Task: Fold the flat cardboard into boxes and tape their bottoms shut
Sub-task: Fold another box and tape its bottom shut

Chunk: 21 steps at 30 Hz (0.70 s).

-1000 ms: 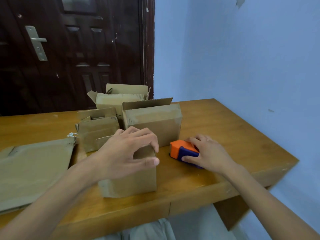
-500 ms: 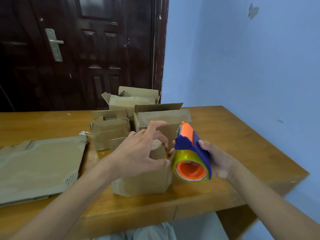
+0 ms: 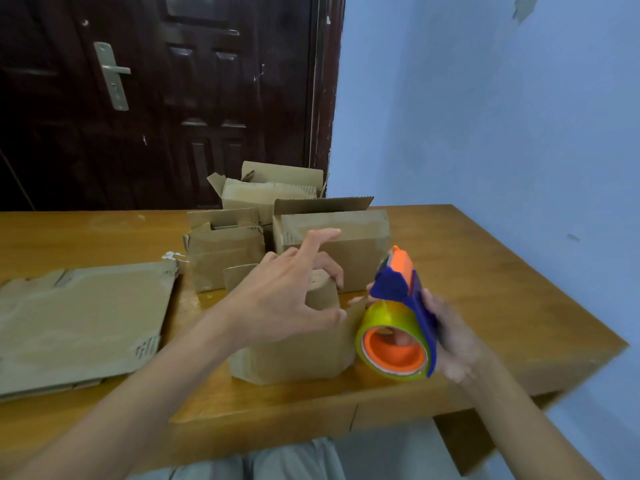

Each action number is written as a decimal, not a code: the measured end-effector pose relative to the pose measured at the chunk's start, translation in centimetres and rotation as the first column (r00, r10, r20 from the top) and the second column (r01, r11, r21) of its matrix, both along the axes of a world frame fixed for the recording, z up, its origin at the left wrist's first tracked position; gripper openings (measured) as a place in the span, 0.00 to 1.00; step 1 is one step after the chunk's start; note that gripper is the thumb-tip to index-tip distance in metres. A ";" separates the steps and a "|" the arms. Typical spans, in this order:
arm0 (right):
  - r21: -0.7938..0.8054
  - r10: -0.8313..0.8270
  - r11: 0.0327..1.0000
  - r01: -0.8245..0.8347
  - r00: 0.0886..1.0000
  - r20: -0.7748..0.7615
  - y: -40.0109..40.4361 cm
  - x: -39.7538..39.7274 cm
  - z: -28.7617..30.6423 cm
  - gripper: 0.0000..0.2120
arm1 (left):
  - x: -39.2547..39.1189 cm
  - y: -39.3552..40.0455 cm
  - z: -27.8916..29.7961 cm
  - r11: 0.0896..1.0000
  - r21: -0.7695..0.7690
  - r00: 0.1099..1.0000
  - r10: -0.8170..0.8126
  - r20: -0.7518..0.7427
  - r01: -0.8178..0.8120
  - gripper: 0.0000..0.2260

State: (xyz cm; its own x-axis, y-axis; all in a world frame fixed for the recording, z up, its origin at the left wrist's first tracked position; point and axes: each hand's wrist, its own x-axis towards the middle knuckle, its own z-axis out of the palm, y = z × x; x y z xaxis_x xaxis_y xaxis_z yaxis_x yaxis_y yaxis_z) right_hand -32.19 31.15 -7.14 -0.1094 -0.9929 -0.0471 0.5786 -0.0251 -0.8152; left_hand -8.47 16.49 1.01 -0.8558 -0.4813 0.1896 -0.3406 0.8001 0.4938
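A small folded cardboard box stands on the wooden table near its front edge. My left hand rests on top of the box, thumb at its front, index finger lifted and pointing away. My right hand grips a blue and orange tape dispenser with a yellowish clear roll, raised just right of the box, its orange nose up. A stack of flat cardboard lies at the left.
Three folded boxes stand behind: a left one, a right one and a far one. A dark door and a blue wall lie behind the table. The table's right half is bare wood.
My right hand picked the tape dispenser up from the table and raised it beside the box. My left hand loosened on the box top, its index finger lifting.
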 end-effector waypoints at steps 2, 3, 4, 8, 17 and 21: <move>-0.052 0.000 0.999 0.004 0.997 0.079 0.4 0.7 0.4 0.35 | 0.0 0.2 0.0 1.000 0.000 1.000 0.001 -0.012 -0.001 0.45; -0.097 0.013 0.995 -0.002 0.993 0.115 0.8 1.2 0.7 0.33 | 0.0 0.3 0.0 1.000 -0.004 1.000 0.003 -0.017 -0.003 0.46; -0.107 0.000 0.994 0.015 0.991 0.135 1.2 1.0 0.2 0.32 | 0.0 0.3 0.0 1.000 -0.009 1.000 0.002 -0.022 -0.003 0.45; -0.191 0.167 0.971 -0.148 0.982 0.089 1.3 2.0 -0.4 0.30 | 0.1 0.1 0.0 1.000 -0.015 0.999 -0.005 -0.033 0.004 0.45; 0.007 0.141 0.990 -0.141 0.986 -0.093 -2.0 0.5 -0.3 0.34 | 0.4 -0.1 -0.1 0.998 0.043 0.994 -0.038 -0.102 0.043 0.54; 0.083 0.215 0.976 -0.203 0.960 -0.178 -3.8 0.3 1.4 0.30 | 0.6 -0.2 0.1 0.999 0.047 0.989 -0.016 -0.149 0.023 0.52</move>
State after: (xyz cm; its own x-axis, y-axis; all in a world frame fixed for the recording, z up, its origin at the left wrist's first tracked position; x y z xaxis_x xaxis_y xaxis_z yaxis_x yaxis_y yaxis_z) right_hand -31.85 27.32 -5.70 0.0875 -0.9902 -0.1088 0.4048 0.1351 -0.9043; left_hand -7.84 16.25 1.08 -0.8291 -0.4765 0.2925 -0.2451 0.7800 0.5758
